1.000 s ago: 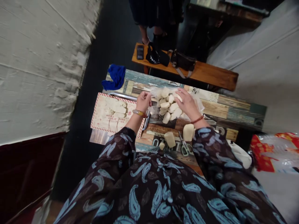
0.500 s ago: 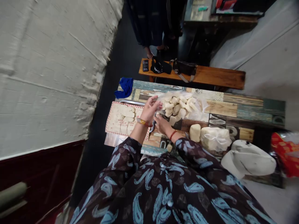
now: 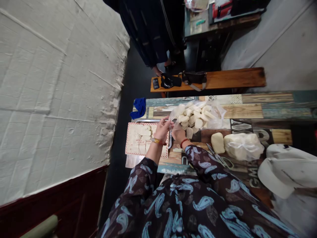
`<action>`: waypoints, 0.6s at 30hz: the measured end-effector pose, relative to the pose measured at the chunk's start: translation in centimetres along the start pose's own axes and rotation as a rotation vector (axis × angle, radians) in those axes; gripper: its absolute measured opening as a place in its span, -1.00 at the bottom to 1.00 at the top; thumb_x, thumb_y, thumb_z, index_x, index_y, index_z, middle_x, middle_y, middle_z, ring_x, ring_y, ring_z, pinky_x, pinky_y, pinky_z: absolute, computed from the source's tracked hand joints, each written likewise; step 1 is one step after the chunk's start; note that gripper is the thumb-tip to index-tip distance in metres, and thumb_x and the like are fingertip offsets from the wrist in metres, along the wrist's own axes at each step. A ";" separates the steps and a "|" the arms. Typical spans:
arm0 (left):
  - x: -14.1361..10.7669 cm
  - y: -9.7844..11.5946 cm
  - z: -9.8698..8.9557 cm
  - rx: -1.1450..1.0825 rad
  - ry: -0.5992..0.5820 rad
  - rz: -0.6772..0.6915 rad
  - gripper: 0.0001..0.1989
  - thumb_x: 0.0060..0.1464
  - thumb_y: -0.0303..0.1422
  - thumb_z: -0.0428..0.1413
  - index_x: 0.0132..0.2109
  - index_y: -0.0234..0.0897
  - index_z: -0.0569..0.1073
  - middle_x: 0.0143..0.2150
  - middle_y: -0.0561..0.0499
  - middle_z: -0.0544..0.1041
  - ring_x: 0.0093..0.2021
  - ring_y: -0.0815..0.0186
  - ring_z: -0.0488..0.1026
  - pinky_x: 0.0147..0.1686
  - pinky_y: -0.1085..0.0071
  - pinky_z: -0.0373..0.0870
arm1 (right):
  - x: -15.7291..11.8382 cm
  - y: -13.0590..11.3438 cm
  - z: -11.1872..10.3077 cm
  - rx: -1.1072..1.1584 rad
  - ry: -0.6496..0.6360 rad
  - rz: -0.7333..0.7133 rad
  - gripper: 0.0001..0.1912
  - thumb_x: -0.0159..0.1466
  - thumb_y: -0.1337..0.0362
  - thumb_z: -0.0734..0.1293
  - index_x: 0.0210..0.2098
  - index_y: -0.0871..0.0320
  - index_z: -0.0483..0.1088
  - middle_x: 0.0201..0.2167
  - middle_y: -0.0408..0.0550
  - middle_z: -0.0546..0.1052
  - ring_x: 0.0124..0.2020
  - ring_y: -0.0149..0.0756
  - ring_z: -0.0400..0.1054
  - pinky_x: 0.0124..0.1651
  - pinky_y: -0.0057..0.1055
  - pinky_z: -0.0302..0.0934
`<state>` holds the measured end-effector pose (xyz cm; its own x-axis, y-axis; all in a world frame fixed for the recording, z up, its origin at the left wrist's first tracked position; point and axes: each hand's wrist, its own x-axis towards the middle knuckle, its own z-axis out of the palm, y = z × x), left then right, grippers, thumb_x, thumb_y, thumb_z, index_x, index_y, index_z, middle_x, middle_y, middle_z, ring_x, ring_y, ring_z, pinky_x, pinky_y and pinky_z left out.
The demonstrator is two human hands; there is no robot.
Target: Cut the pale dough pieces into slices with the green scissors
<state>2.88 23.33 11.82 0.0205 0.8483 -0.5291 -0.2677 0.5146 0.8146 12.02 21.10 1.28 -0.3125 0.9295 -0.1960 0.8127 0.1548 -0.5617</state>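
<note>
A clear plastic bag [image 3: 219, 114] lies open on the table, filled with several pale, rounded flat pieces [image 3: 194, 115]. At the bag's left edge, my left hand [image 3: 162, 130] pinches the thin plastic between its fingertips. Close beside it, my right hand [image 3: 178, 135] is curled against the near left edge of the bag, its fingertips partly hidden. Left of my hands, a few pale pieces [image 3: 146, 133] rest on a paper mat [image 3: 133, 142] with a red-striped border. A metal bar with a handle [image 3: 170, 140] is partly covered by my hands.
Right of my arm lie scissors [image 3: 224, 161], a pale block [image 3: 218, 142], a plastic-wrapped block [image 3: 244, 146] and a white cap [image 3: 279, 172]. A blue cloth [image 3: 138, 107] is at the far left corner. Beyond stands a bench [image 3: 230, 79]; a person [image 3: 146, 33] is behind it.
My left hand's fingers, earlier spread by the bag, have closed in on its edge. My right hand stays close beside it. The view has shifted, bringing the scissors into clearer sight.
</note>
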 end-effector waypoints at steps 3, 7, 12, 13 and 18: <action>0.5 0.5 0.0 -0.036 -0.005 -0.013 -0.51 -0.07 -0.23 0.36 -0.06 -0.29 0.36 -0.40 0.07 0.53 -0.49 0.46 0.45 -0.36 0.48 0.36 | 0.0 -0.3 0.1 -0.021 -0.041 0.132 -0.60 0.36 0.14 0.34 0.12 0.19 0.36 0.09 0.07 0.45 0.00 -0.15 0.43 0.01 -0.09 0.39; 1.2 0.9 -0.2 -0.049 0.026 -0.062 -0.58 -0.04 -0.23 0.35 -0.11 -0.27 0.37 -0.45 0.10 0.50 -0.53 0.49 0.42 -0.43 0.53 0.32 | -1.0 -0.4 0.6 0.043 -0.065 0.216 -0.70 0.36 0.27 0.32 0.05 0.26 0.40 0.06 0.17 0.48 0.04 -0.09 0.40 0.08 -0.11 0.32; 1.8 1.5 -0.4 -0.085 0.028 -0.063 -0.61 -0.05 -0.23 0.35 -0.13 -0.26 0.40 -0.46 0.13 0.46 -0.51 0.52 0.41 -0.48 0.58 0.28 | -4.6 -0.1 0.4 0.182 -0.021 0.284 -0.79 0.22 0.45 0.30 -0.14 0.24 0.43 -0.19 0.12 0.58 -0.15 -0.14 0.47 -0.08 -0.32 0.30; 1.9 1.6 -0.4 -0.091 0.030 -0.068 -0.61 -0.06 -0.23 0.36 -0.14 -0.25 0.41 -0.46 0.13 0.45 -0.50 0.52 0.41 -0.49 0.60 0.28 | -5.3 0.0 0.0 0.211 0.003 0.291 -0.82 0.22 0.42 0.30 -0.17 0.21 0.43 -0.24 0.05 0.58 -0.20 -0.17 0.47 -0.13 -0.34 0.31; 2.2 1.5 -0.8 -0.094 -0.025 -0.115 -0.61 -0.09 -0.21 0.37 -0.17 -0.25 0.42 -0.49 0.16 0.43 -0.54 0.56 0.37 -0.55 0.63 0.22 | -6.1 2.1 -3.2 0.289 0.231 0.341 -0.65 0.32 0.26 0.18 0.06 0.16 0.36 -0.03 0.08 0.53 -0.09 -0.21 0.44 -0.06 -0.29 0.34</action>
<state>1.79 25.86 11.73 0.0796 0.7880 -0.6105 -0.3508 0.5955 0.7228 17.23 16.88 3.87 0.0908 0.9658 -0.2430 0.6702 -0.2398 -0.7024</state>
